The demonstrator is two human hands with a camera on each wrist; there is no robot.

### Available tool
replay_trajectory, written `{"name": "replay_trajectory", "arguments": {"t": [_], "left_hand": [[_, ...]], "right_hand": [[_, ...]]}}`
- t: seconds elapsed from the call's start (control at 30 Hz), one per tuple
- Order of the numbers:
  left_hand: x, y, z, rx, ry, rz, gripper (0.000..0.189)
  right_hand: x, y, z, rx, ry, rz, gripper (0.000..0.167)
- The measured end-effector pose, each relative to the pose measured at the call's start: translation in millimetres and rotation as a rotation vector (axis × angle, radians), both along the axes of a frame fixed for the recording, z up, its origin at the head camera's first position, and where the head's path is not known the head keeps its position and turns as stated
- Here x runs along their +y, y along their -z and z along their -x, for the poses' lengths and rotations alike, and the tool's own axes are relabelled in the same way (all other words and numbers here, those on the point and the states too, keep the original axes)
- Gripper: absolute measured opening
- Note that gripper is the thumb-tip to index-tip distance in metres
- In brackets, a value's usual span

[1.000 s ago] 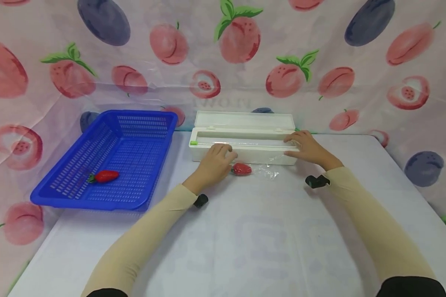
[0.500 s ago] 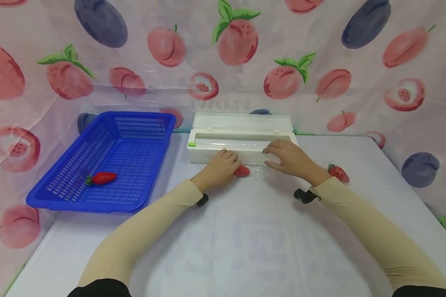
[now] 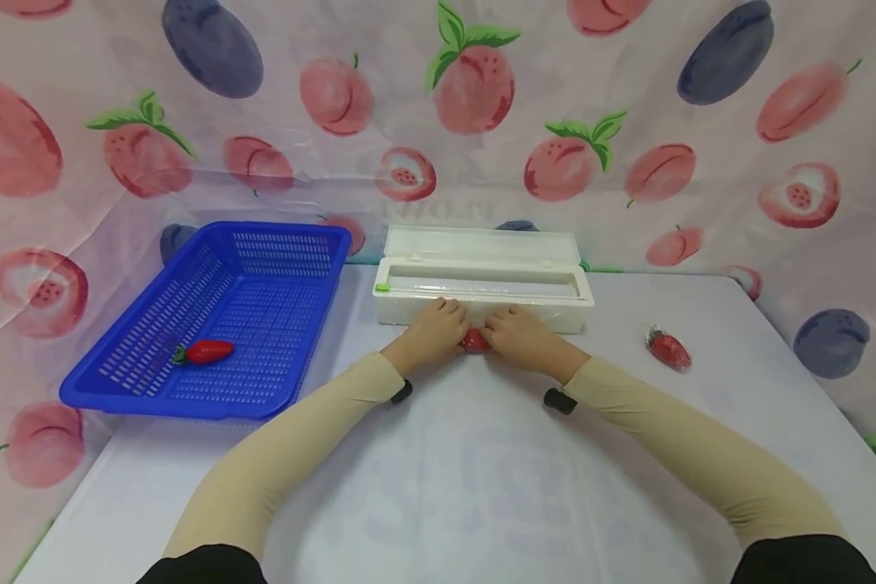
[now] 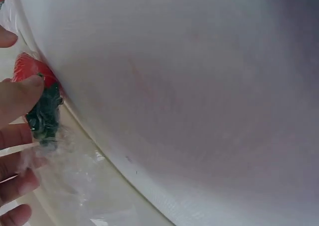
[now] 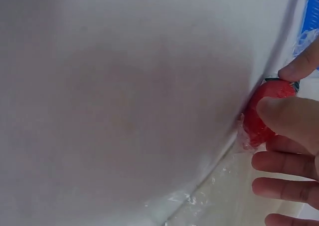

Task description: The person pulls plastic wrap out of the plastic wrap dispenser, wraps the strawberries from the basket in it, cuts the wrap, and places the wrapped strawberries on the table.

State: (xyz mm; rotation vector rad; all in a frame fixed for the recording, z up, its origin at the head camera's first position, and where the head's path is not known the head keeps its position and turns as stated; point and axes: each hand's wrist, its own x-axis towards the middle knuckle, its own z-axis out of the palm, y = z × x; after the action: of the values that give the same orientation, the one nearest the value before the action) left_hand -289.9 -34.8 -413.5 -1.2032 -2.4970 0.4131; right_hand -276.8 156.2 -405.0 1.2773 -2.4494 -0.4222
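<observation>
A red strawberry (image 3: 474,341) with a green leafy top lies at the front of a white cling film dispenser (image 3: 565,316), whose lid stands raised. Clear film (image 4: 79,191) surrounds the strawberry and trails over the box front. At its leafy end, my left hand (image 3: 434,328) pinches the strawberry, the thumb on top in the left wrist view. From the other side my right hand (image 3: 521,339) pinches the red end, thumb across it and the other fingers behind. In the head view, the hands hide both ends of the strawberry.
On the left stands a blue perforated basket (image 3: 182,407), holding one red strawberry (image 3: 208,351) with a green top. Another strawberry (image 3: 669,349), wrapped in film, lies on the white table (image 3: 482,487) to the right. A fruit-print cloth (image 3: 409,97) hangs behind.
My right hand has moved left from the dispenser's right end to the strawberry. The left hand has shifted slightly right onto it. The wrapped strawberry at right has come into sight.
</observation>
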Motion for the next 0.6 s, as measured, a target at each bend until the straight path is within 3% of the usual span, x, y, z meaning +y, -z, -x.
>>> {"name": "replay_trajectory", "arguments": {"t": [0.2,0.37,0.6], "left_hand": [[0.1,0.3,-11.6,-0.086,-0.006,-0.032,0.037],[-0.1,-3.6,-27.1,-0.186,-0.024,-0.032,0.038],[-4.2,-4.3,-49.7,-0.231,-0.022,-0.05,0.035]], "right_hand": [[-1.9,2.9,-5.3,-0.026,0.01,-0.029,0.015],[-0.7,1.7,-17.9,-0.033,-0.022,-0.021,0.011],[0.1,1.3,-40.9,-0.031,-0.057,0.007,0.015]]}}
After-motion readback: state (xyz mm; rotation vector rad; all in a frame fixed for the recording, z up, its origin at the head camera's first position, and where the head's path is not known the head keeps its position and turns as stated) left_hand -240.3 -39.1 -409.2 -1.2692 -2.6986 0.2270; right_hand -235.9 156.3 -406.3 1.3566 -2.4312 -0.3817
